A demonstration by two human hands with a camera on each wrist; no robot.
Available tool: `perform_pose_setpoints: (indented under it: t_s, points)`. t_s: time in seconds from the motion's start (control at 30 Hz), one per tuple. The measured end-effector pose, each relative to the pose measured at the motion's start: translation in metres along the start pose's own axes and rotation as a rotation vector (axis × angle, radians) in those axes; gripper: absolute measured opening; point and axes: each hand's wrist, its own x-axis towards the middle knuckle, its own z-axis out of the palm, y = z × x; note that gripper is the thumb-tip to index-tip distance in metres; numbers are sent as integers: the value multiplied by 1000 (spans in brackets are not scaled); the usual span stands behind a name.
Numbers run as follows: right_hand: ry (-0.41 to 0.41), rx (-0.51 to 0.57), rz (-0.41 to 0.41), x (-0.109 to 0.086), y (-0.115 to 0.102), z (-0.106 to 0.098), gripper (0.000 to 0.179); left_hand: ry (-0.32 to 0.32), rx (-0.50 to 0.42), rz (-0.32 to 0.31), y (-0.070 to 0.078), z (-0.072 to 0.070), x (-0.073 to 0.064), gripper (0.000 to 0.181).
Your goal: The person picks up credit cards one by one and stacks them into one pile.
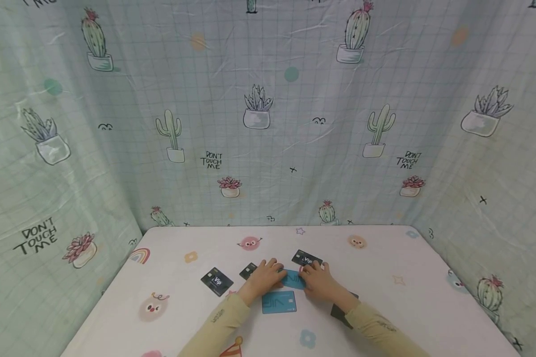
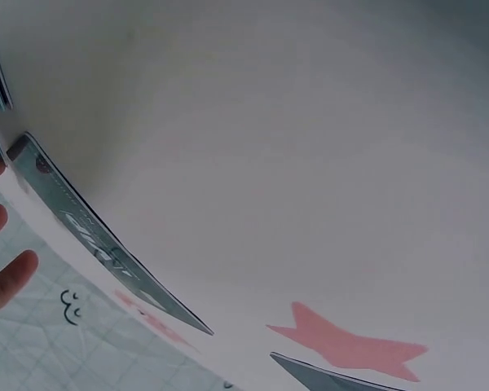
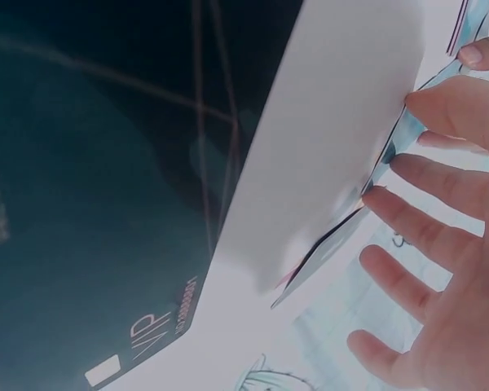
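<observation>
A blue card lies between my two hands near the middle of the table. My left hand holds its left end, and my right hand holds its right end. In the right wrist view, the right hand's thumb and fingertips meet the card's edge, with the outer fingers spread. Just below, a second blue card lies flat. Behind the right hand is a black VIP card; beside the left hand, another black card is partly covered.
Farther left lies a black VIP card. A dark card sits partly under the right forearm. The white patterned table carries printed figures, and a cactus-print curtain surrounds its back and sides.
</observation>
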Motion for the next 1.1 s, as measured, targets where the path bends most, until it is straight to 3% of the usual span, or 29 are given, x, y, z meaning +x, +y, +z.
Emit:
perform_pose_setpoints:
  t_s: [0.3, 0.53, 0.57, 0.63, 0.77, 0.8, 0.87, 1.1]
  points:
    - [-15, 54, -44, 1, 7, 0, 45, 23, 12, 31, -3, 0, -1, 34]
    - [7, 60, -88, 5, 13, 2, 48, 135, -27, 79, -9, 7, -3, 38]
    - [12, 64, -95, 5, 14, 2, 49, 164, -26, 93, -12, 19, -1, 40]
    - [18, 68, -109, 6, 15, 2, 49, 180, -31, 100, -13, 21, -1, 41]
    - [37, 63, -139, 7, 18, 3, 51, 140, -25, 86, -12, 23, 0, 45]
    - [38, 56, -141, 8, 19, 4, 52, 100, -28, 69, -9, 12, -1, 44]
    - [40, 38, -146, 8, 20, 4, 53, 55, -19, 53, -8, 11, 0, 47]
    - [48, -73, -155, 12, 23, 9, 58, 6, 20, 27, -6, 11, 1, 50]
